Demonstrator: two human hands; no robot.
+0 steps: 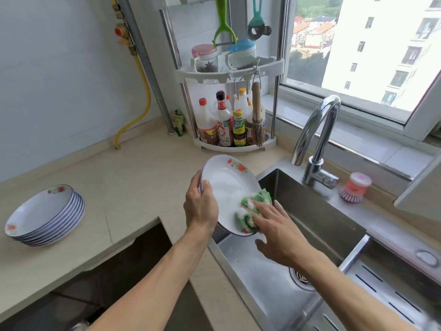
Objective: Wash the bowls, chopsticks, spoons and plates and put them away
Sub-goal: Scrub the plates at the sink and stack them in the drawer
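Steel sink (317,225) below, left hand (201,206) grasping tilted plate (226,187), face rightward, right hand (279,232) flat, pressing sponge (255,209)

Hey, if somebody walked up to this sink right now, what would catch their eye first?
Most likely the white plate tilted over the sink, gripped at its rim by the left hand while the right hand presses a soapy green sponge against it. Next, the stack of matching plates on the counter at far left. Then the chrome faucet arching behind the sink.
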